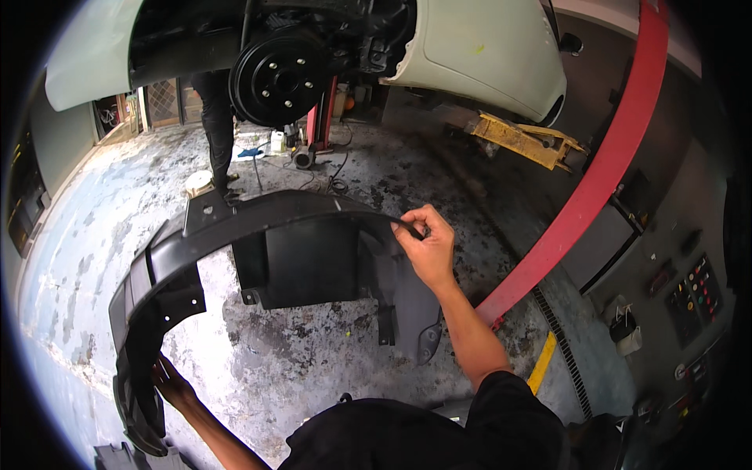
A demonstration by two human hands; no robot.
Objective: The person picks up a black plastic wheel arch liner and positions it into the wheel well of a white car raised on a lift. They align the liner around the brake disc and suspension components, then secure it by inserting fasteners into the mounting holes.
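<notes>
Plastic liner [270,213]: black, curved, held up before me over the stained floor [266,352], apart from the raised car [482,51] and its black drum [283,78]
Right hand [428,244]: my fingers pinch its upper right edge
Left hand [174,384]: my fingers seem to touch the inner side near its lower left end; whether they grip, I cannot tell
Pinch: covers little of the edge, so a loosened thumb could let the curve drop
Red post [583,196]: a careless turn could knock the liner against it
</notes>
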